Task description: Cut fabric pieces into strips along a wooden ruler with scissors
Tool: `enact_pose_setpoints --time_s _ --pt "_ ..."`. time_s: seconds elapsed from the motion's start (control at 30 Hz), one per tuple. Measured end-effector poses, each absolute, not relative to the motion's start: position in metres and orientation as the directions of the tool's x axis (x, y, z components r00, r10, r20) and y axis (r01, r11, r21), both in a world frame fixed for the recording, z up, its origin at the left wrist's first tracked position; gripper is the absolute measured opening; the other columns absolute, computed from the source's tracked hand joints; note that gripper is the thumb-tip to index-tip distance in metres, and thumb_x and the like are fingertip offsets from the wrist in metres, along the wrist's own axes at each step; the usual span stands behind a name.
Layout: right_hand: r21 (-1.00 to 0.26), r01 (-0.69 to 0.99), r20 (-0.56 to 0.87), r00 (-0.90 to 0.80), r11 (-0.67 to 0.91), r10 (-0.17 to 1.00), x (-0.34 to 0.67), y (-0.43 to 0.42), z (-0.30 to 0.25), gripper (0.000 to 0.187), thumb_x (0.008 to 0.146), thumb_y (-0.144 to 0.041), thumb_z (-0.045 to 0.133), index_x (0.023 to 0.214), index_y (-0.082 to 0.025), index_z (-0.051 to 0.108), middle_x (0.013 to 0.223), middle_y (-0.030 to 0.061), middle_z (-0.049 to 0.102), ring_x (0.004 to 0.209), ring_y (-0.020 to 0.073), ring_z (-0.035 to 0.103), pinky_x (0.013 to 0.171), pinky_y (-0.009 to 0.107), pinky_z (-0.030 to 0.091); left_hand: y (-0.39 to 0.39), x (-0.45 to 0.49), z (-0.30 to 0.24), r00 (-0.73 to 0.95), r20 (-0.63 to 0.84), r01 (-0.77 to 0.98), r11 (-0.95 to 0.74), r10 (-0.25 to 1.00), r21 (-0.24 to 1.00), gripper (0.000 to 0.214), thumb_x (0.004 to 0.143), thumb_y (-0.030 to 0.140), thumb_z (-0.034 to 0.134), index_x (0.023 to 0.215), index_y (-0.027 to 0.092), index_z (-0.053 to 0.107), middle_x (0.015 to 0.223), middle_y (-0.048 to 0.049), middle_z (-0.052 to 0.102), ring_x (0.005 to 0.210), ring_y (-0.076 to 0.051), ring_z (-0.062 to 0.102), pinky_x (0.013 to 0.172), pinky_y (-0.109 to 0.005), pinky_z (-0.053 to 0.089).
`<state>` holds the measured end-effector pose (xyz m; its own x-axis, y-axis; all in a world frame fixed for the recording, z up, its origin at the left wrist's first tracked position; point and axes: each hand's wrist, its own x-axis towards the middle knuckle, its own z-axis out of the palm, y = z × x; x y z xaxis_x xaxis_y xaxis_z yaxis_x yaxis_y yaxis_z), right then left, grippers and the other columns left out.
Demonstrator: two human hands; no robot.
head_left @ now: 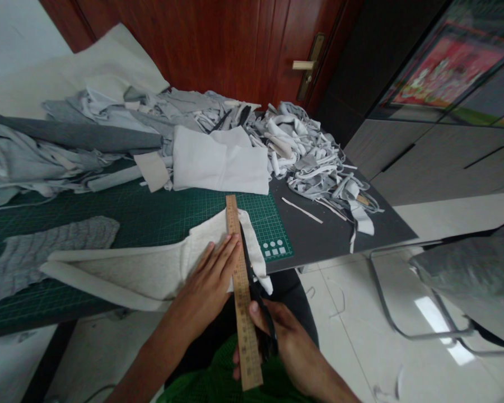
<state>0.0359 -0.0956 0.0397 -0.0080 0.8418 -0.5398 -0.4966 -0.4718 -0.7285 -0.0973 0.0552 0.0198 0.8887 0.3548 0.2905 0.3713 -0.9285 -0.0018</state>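
Left hand, open and flat, pins fabric beside ruler; right hand grips scissors, cutting along ruler, above mat.

Wooden ruler (matt), brushed cloth

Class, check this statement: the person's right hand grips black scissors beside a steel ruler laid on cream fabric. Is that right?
Not quite: the ruler is wooden, not steel, as the head view shows. The right hand does grip black scissors beside it, on the cream fabric.
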Motion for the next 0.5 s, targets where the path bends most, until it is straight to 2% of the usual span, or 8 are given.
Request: enact_pose_setpoints --time_s 0.17,0.33,0.5 --pt "-0.725 -0.498 -0.544 -0.010 -0.476 0.839 0.0351 -0.0944 0.0368 0.065 0.082 -0.079 0.066 0.096 -0.017 0.057 0.065 0.0035 0.069 0.052 0.0183 0.068 0.052 0.027 0.053 0.0539 -0.0963 0.0205 0.889 0.274 0.378 -0.926 0.367 0.012 0.075 0.090 0.006 0.039 0.163 0.005 0.022 0.169 -0.0170 0.031 0.159 -0.026 0.023 0.128 -0.049 0.030" --pt "-0.743 -0.507 -0.535 0.057 -0.437 0.843 0.0377 -0.0957 0.0307 0.063 0.084 -0.073 0.070 0.106 -0.015 0.062 0.067 0.0012 0.066 0.049 0.0160 0.064 0.049 0.025 0.049 0.0545 -0.0960 0.0207 0.891 0.285 0.369 -0.929 0.354 -0.002 0.073 0.089 0.007 0.040 0.161 0.003 0.026 0.168 -0.0176 0.031 0.159 -0.028 0.023 0.126 -0.050 0.033" --pt "-0.731 -0.536 -0.546 0.090 -0.421 0.833 0.0402 -0.0898 0.0337 0.064 0.079 -0.075 0.074 0.100 -0.015 0.063 0.067 -0.0001 0.065 0.054 0.0170 0.065 0.057 0.029 0.053 0.0545 -0.0958 0.0216 0.891 0.289 0.367 -0.930 0.351 0.001 0.072 0.089 0.008 0.042 0.160 0.004 0.030 0.168 -0.0164 0.033 0.158 -0.027 0.025 0.127 -0.049 0.034"
